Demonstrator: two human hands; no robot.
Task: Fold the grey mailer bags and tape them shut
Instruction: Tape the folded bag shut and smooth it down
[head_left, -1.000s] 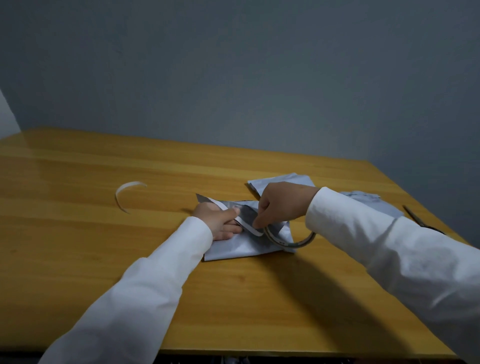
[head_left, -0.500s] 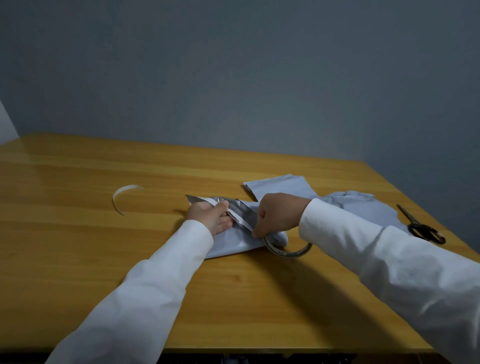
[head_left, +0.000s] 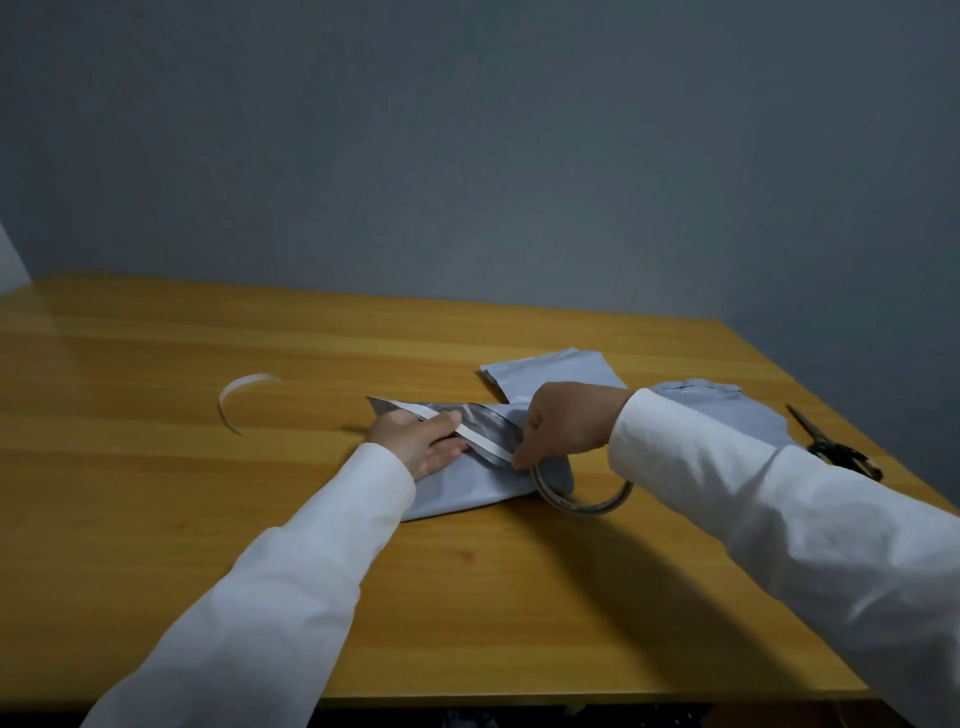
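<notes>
bag: grey mailer bag (head_left: 467, 483) lies under both my hands | left hand (head_left: 422, 441) now flat, pressing its flap | right hand (head_left: 563, 423) pinches the flap edge by the tape roll (head_left: 584, 496) | fold nearly ready for tape

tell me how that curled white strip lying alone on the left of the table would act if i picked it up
The curled white strip is probably very light and floppy: it looks thin and holds an arc on the table. It would likely sag or spring back into its curl, and a push might just slide it.
</notes>
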